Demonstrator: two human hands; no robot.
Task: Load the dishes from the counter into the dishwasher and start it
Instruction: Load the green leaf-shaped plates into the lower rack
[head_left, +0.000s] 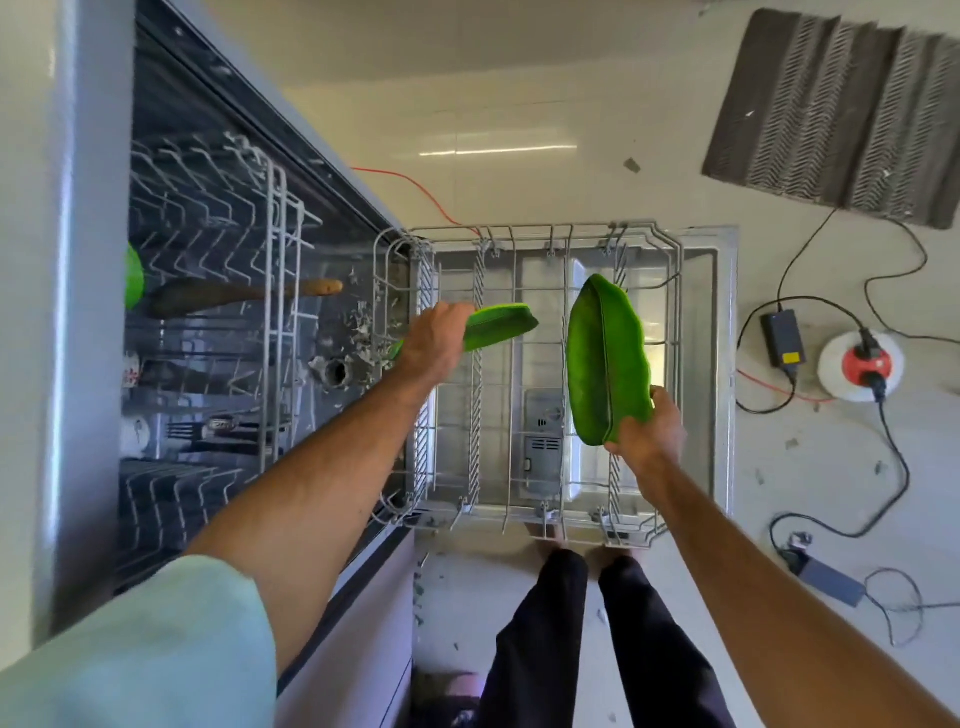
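Left grip (434, 340) clasps the level plate (501, 325) by its edge; right grip (649, 431) clasps the upright plate (605, 358); both above the rack (540, 227)

Bright daylight, floor glare, wide-angle edge distortion, slight motion blur.

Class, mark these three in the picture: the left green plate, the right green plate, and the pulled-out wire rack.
left green plate (501, 323), head view, on its edge-on rim.
right green plate (605, 358), head view, middle of its broad face.
wire rack (540, 227), head view, on its far rim wire.
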